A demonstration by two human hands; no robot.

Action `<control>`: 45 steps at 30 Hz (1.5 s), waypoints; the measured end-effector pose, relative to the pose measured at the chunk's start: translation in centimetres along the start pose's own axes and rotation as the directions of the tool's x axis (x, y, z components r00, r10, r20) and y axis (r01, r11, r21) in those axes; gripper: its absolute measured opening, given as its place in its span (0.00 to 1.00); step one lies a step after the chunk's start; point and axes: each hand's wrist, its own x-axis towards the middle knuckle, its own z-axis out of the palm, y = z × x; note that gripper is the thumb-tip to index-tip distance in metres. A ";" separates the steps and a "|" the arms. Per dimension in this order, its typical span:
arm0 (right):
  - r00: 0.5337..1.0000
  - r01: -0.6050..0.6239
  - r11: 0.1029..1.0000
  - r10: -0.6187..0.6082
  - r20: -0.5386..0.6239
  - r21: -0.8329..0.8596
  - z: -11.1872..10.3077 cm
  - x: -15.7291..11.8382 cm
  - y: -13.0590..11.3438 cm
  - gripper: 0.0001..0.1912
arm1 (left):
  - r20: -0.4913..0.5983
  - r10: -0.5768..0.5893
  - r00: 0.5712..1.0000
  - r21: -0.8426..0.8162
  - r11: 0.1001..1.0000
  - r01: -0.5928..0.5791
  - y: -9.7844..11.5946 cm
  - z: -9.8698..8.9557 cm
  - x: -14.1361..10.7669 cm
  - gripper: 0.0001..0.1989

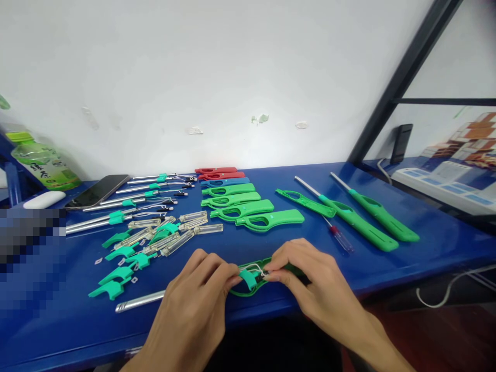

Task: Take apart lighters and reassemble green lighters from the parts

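Near the front edge of the blue table lies a green lighter shell half [245, 293], its inside facing up, with a silver metal tube [141, 301] reaching out to the left. A teal trigger piece [249, 279] and white wires [253, 267] sit in the shell. My left hand [197, 305] is closed at the shell's left part, fingertips pinched beside the trigger piece. My right hand [310, 279] pinches a small black part [265, 273] at the end of the wires. The shell's right end is mostly hidden under my right hand.
Metal tubes with wires [116, 217], clear fuel tanks [180, 243] and teal pieces [112, 289] lie left. Green shells [271, 220] and red ones [220, 170] line the middle. Assembled lighters [360, 226] and a screwdriver [340, 237] lie right; a phone [98, 190] and bottle [46, 163], back left.
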 end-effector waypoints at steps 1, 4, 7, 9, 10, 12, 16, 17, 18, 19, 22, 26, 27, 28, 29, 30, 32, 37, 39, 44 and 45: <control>1.000 0.004 1.000 -0.004 -0.001 0.001 0.0 0.0 0.0 0.06 | 0.003 0.001 1.000 -0.002 1.000 -0.001 0.0 0.0 0.0 0.10; 1.000 0.001 1.000 -0.002 0.022 0.024 -0.2 0.0 -0.2 0.07 | 0.005 0.004 1.000 0.003 1.000 -0.004 0.1 -0.1 -0.2 0.10; 0.998 -0.034 0.998 0.032 0.052 0.045 -0.5 0.1 -0.2 0.07 | -0.007 0.006 1.000 0.013 1.000 -0.006 0.2 -0.1 -0.2 0.11; 0.997 -0.048 0.998 0.045 0.058 0.047 -0.6 0.1 -0.2 0.07 | -0.010 0.009 1.000 0.025 1.000 -0.009 0.2 -0.1 -0.2 0.11; 0.997 -0.047 0.998 0.044 0.057 0.045 -0.6 0.1 -0.2 0.06 | -0.011 0.014 1.000 0.034 0.999 -0.013 0.1 -0.1 -0.2 0.11; 0.998 -0.028 0.999 0.026 0.057 0.037 -0.6 0.1 -0.2 0.06 | -0.009 0.036 0.999 0.052 0.998 -0.035 0.0 -0.1 -0.2 0.11; 0.998 0.009 1.000 -0.010 0.069 0.016 -0.6 0.2 -0.2 0.05 | -0.004 0.055 0.998 0.073 0.996 -0.055 -0.4 -0.2 -0.4 0.17; 0.997 0.009 1.000 -0.010 0.070 0.007 -0.6 0.2 -0.2 0.05 | -0.005 0.049 0.999 0.075 0.996 -0.048 -0.4 -0.2 -0.4 0.18; 0.998 0.008 1.000 -0.007 0.070 -0.002 -0.6 0.2 -0.2 0.05 | -0.008 0.042 0.999 0.078 0.996 -0.041 -0.5 -0.2 -0.4 0.19; 0.998 0.006 1.000 -0.006 0.067 -0.010 -0.6 0.2 -0.2 0.05 | -0.003 0.039 0.999 0.080 0.996 -0.038 -0.6 -0.2 -0.5 0.19; 0.998 0.011 1.000 -0.010 0.057 -0.023 -0.6 0.2 -0.2 0.05 | 0.023 0.042 0.999 0.097 0.994 -0.044 -0.9 -0.1 -0.7 0.19; 0.998 0.026 0.999 -0.024 0.066 -0.030 -0.5 0.2 -0.1 0.05 | 0.046 0.027 0.999 0.110 0.993 -0.032 -1.3 0.1 -1.1 0.18; 0.997 0.027 0.999 -0.025 0.069 -0.033 -0.5 0.2 -0.1 0.05 | 0.058 0.017 0.998 0.103 0.994 -0.022 -1.4 0.1 -1.2 0.18; 0.997 0.025 0.999 -0.022 0.071 -0.038 -0.5 0.2 -0.1 0.05 | 0.072 0.005 0.997 0.095 0.995 -0.011 -1.4 0.1 -1.2 0.19; 0.997 0.024 0.999 -0.021 0.071 -0.042 -0.5 0.1 -0.1 0.05 | 0.089 -0.005 0.996 0.088 0.996 -0.003 -1.4 0.1 -1.1 0.20; 0.997 0.022 0.999 -0.019 0.070 -0.046 -0.5 0.1 -0.2 0.06 | 0.098 -0.012 0.995 0.080 0.997 0.004 -1.3 0.1 -1.0 0.21; 0.997 0.023 0.998 -0.019 0.070 -0.051 -0.5 0.1 -0.2 0.06 | 0.084 -0.007 0.996 0.072 0.997 0.001 -1.2 0.1 -0.8 0.22; 0.998 0.052 0.996 -0.049 0.051 -0.066 -0.4 0.0 -0.1 0.05 | 0.030 0.021 0.999 0.099 0.995 -0.024 -1.0 0.2 -0.4 0.22; 0.997 0.055 0.996 -0.051 0.052 -0.071 -0.3 0.1 0.0 0.05 | 0.030 0.022 0.999 0.106 0.994 -0.025 -1.0 0.2 -0.4 0.23; 0.997 0.056 0.995 -0.051 0.057 -0.087 -0.1 0.0 0.1 0.05 | 0.015 0.038 0.999 0.122 0.992 -0.040 -1.2 0.2 -0.3 0.21; 0.997 0.056 0.994 -0.051 0.057 -0.089 -0.1 0.0 0.1 0.05 | 0.011 0.043 0.999 0.122 0.992 -0.044 -1.2 0.2 -0.2 0.21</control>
